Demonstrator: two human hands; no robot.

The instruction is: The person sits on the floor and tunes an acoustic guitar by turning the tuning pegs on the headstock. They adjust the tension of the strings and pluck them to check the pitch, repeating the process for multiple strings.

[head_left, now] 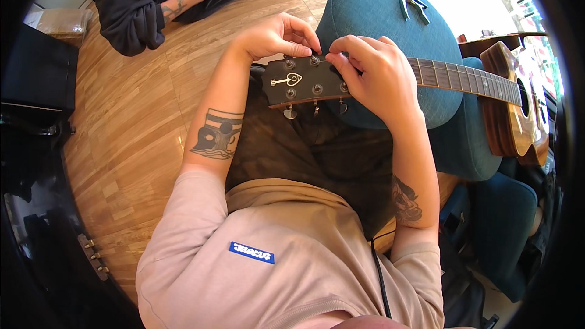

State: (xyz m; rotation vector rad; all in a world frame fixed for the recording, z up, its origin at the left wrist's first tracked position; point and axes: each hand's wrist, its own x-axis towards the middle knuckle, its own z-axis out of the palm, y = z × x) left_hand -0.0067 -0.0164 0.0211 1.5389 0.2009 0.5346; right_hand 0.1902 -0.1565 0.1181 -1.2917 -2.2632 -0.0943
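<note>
Your guitar (442, 73) runs from the upper middle of the frame to its right edge, its neck (478, 81) passing over the teal stool (350, 9). Expect it to be light for its bulk but awkward: long, stiff and, judging by the size of the body (518, 131), heavier at the right-hand end. The glossy wood is probably slippery and easily scratched, so take hold by the neck, steady the body, and keep weight off the pegs (290, 112).

The head (304, 79) is black, with a pale key-and-heart inlay (286, 80); metal posts (317, 89) stand on its face and silvery pegs stick out along its lower edge. The neck is dark with bright frets, the body warm brown with a round hole (523, 99).

Your left hand (281, 35) curls at the head's upper edge, thumb close to a post; your right hand (381, 70) covers its neck end, thumb and forefinger drawn together. They sit just beside each other; I cannot tell whether either pinches anything.
</note>
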